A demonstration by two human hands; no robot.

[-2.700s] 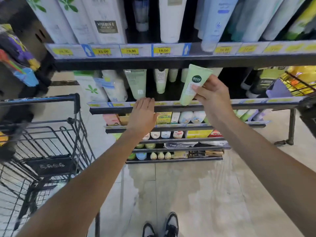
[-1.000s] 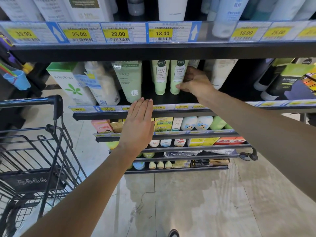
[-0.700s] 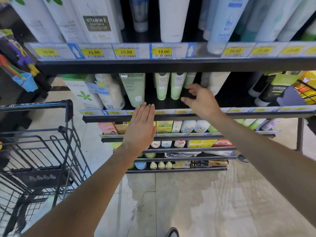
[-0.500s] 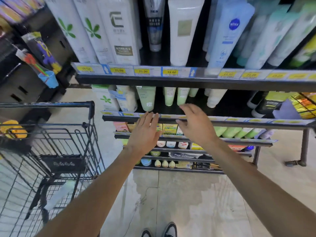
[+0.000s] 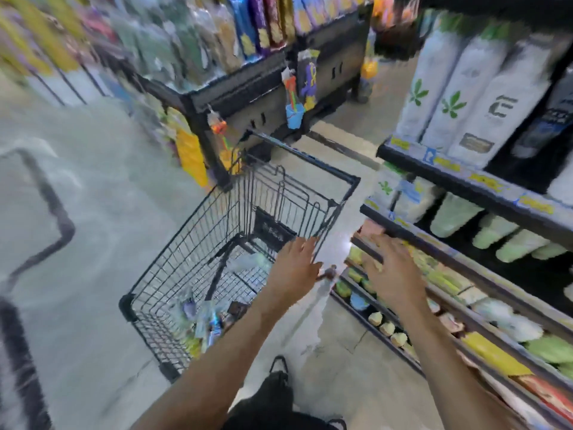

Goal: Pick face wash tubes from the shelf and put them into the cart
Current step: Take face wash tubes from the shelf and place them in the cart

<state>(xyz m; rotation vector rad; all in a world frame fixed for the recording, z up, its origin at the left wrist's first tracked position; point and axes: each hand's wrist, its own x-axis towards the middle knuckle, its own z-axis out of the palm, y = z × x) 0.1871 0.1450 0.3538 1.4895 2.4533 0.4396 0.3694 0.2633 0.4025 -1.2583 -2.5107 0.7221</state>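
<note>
Face wash tubes [image 5: 493,232] stand cap-down on the shelf [image 5: 471,181] at 2 o'clock, pale green, in a row under the price-label rail. None is in either hand at this moment.

Near field: both forearms reach forward from 6 o'clock. The left hand [image 5: 296,265] is spread flat, fingers straight, holding nothing; it sits over the near right rim of the cart [image 5: 198,218], at or just above the wire, and the blur does not show whether it touches. The right hand [image 5: 393,271] is likewise open, fingers extended and slightly spread, empty, held in front of the lower shelf tiers at 1 o'clock.

Middle field: the cart stands at 11 o'clock from the hands. Its basket holds a small pile of packaged items [image 5: 204,321] at the near end and a pale object [image 5: 248,262] further in; motion blur prevents identifying any of them as tubes.

Far field: the green tubes lie beyond and to the right of the right hand, well apart from it, and further still from the left hand. Taller white tubes [image 5: 459,97] occupy the tier above.

Task status, as a judgement: some stock may already be in the cart, but this cannot be confirmed. Tubes remain on the shelf, so more picking is possible; neither hand carries anything to deposit.
</note>
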